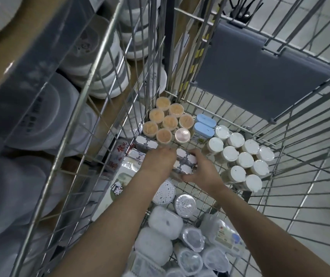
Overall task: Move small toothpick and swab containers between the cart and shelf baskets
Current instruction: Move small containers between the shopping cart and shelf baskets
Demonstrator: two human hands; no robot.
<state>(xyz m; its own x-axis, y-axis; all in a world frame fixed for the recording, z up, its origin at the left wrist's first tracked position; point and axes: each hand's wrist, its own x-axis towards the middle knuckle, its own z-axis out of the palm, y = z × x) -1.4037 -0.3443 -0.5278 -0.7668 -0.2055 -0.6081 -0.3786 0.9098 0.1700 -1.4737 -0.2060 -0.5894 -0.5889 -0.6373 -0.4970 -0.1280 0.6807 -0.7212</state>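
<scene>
Nearest me, swab tubs (165, 219) and wrapped packs fill the cart's (230, 216) near end, none moved to a shelf as far as I can judge. My left hand (158, 161) and right hand (199, 171) curl round a shrink-wrapped block of small containers (185, 163) mid-cart, fingers gripping it from both sides. Beyond: toothpick jars (167, 122) clustered in the far left corner, white-lidded jars (242, 156) to the right. So most of the job is left. Wire floor, grey flap (260, 76) at the far end, pale tiled floor (320, 176); shelf of plastic bowls (98, 76) to the left.

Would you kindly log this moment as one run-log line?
stage: grasping | left hand and right hand: gripping white-lidded pack | place: cart floor
</scene>
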